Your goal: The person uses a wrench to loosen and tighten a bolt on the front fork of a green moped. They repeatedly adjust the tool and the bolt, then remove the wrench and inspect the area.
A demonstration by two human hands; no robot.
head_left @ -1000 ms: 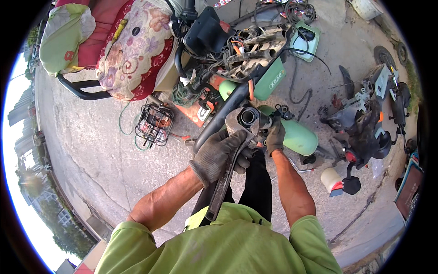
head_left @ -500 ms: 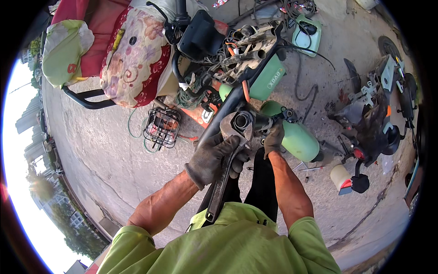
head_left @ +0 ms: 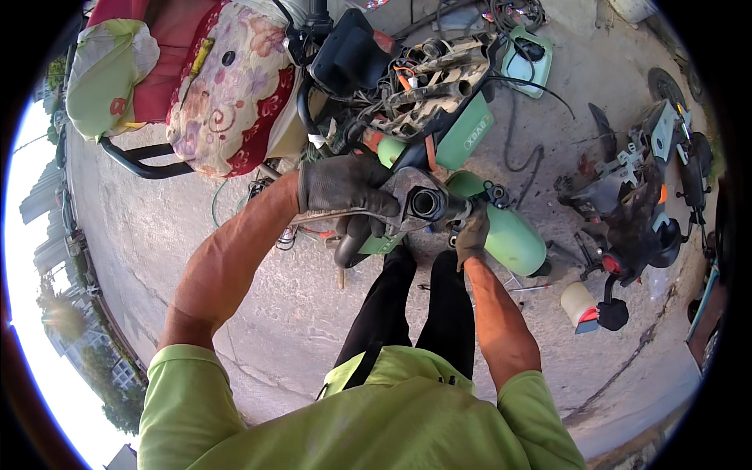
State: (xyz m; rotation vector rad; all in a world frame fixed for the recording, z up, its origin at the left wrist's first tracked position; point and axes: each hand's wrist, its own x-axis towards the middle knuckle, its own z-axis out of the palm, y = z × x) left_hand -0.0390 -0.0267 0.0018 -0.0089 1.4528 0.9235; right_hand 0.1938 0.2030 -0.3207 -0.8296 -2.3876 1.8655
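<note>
evidently braced against twisting, the metal tube (head_left: 428, 204) sits between both gloves: the left hand (head_left: 345, 188) clenches the adjustable wrench (head_left: 400, 186) round its end, the right hand (head_left: 472, 233) grips its far side.

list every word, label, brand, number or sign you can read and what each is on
Printed words aren't copied out here; these are the markings.
Green plastic panel: pale lettering, not quoted.
Light green cloth: small red mark, too small to read.
Wrench: no marking can be made out.
Anything on the scooter at right is too small to read.
</note>
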